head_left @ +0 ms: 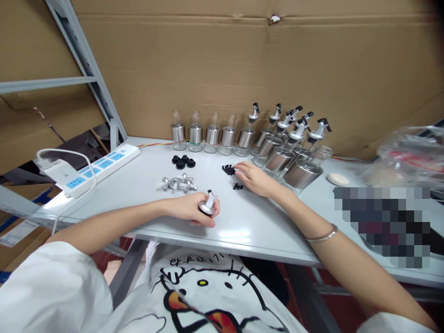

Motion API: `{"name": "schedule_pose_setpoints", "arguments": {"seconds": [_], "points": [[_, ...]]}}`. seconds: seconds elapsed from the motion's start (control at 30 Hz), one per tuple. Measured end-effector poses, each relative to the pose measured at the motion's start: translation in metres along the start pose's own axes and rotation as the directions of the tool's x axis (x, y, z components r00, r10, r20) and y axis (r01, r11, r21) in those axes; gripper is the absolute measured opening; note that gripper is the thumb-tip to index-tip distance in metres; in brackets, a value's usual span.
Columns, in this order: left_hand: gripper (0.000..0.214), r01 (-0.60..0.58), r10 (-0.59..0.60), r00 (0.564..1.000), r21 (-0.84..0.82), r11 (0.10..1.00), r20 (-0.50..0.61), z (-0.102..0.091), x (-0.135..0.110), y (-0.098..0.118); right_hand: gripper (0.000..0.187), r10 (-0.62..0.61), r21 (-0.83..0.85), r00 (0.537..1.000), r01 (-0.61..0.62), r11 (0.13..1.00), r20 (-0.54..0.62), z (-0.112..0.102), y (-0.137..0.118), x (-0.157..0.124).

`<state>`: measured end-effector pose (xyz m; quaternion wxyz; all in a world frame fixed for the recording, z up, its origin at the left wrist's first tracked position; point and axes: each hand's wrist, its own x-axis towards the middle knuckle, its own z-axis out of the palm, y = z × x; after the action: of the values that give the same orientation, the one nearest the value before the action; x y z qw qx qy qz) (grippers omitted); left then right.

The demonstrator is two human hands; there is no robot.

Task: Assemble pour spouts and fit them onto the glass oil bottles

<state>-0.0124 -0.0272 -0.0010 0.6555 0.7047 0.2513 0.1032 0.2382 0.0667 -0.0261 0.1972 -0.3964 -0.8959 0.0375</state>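
Near the table's front edge, my left hand is closed around a silver pourer spout. The spout points up, with a small black tip on top and a dark rim below its disc. My right hand reaches across the table, fingers stretched out, its fingertips at a cluster of black lever caps. Whether it pinches one of them is hard to see. Just below those fingers lie several tiny black plugs. To the left are loose silver spouts and black rubber stoppers.
Along the back stand glass bottles with steel bands, some open-necked, others topped with pourers. A white power strip lies at the left. On the right are a white oval object and clear plastic bags. Cardboard walls the back.
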Motion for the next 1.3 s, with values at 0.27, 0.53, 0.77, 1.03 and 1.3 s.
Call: {"name": "schedule_pose_setpoints", "arguments": {"seconds": [0.27,0.53,0.77,1.03,1.3], "points": [[0.021,-0.007,0.007,1.000,-0.001,1.000,0.000,0.001,0.000,0.000,0.035,0.028,-0.108,0.998,-0.022,0.994,0.053,0.001,0.006,-0.002],[0.021,-0.001,0.001,1.000,0.002,1.000,0.000,0.001,0.000,0.002,0.036,0.041,-0.136,0.996,-0.030,0.990,0.080,-0.002,0.000,-0.002],[0.020,-0.001,0.001,1.000,-0.004,1.000,0.001,0.001,0.000,0.003,0.038,0.035,-0.124,0.994,-0.022,0.992,0.099,0.000,0.001,-0.002],[0.022,0.009,-0.009,1.000,-0.001,1.000,0.002,0.001,0.000,0.003,0.043,-0.022,-0.028,0.995,0.025,0.999,0.100,0.003,0.002,-0.002],[0.022,0.001,-0.001,1.000,0.004,1.000,0.005,0.001,0.000,0.002,0.052,-0.048,0.013,0.990,0.047,0.999,0.130,0.000,-0.014,-0.004]]}}
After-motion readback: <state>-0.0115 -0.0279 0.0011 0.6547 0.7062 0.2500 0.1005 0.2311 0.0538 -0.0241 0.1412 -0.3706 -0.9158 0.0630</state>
